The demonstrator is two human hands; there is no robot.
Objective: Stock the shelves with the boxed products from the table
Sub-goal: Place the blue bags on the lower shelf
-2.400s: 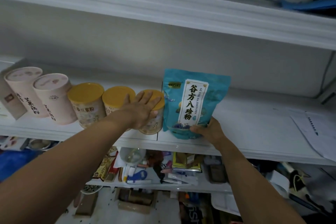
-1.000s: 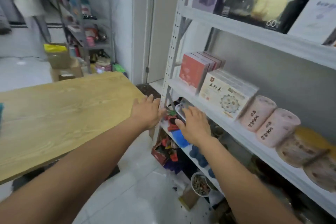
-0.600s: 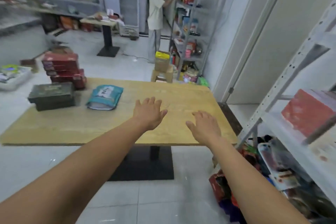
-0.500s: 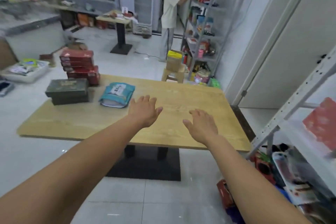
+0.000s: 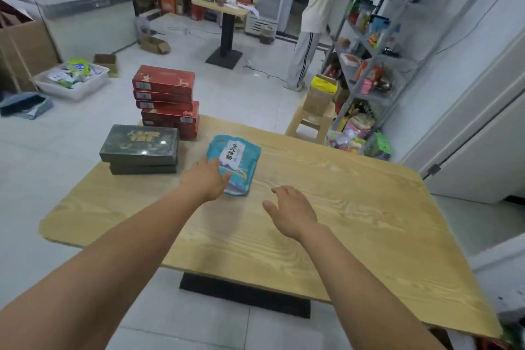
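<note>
A teal pouch (image 5: 237, 162) lies flat on the wooden table (image 5: 355, 207). My left hand (image 5: 206, 179) reaches over the table, its fingers touching the pouch's left edge, not closed around it. My right hand (image 5: 289, 212) hovers open above the bare wood, a little right of the pouch and nearer to me. Two dark green boxes (image 5: 140, 148) sit stacked at the table's left corner. Behind them stands a stack of red boxes (image 5: 167, 99).
A person in a white shirt (image 5: 315, 17) stands at a grey shelf rack (image 5: 377, 37) at the back right. A wooden stool with a cardboard box (image 5: 318, 106) stands beyond the table. A white bin (image 5: 72, 81) and loose cartons lie on the floor at the left.
I have turned from the shelf, where the right hand held a teal pouch, to the table. Both empty hands moved forward over it; the left now reaches the pouch there.
</note>
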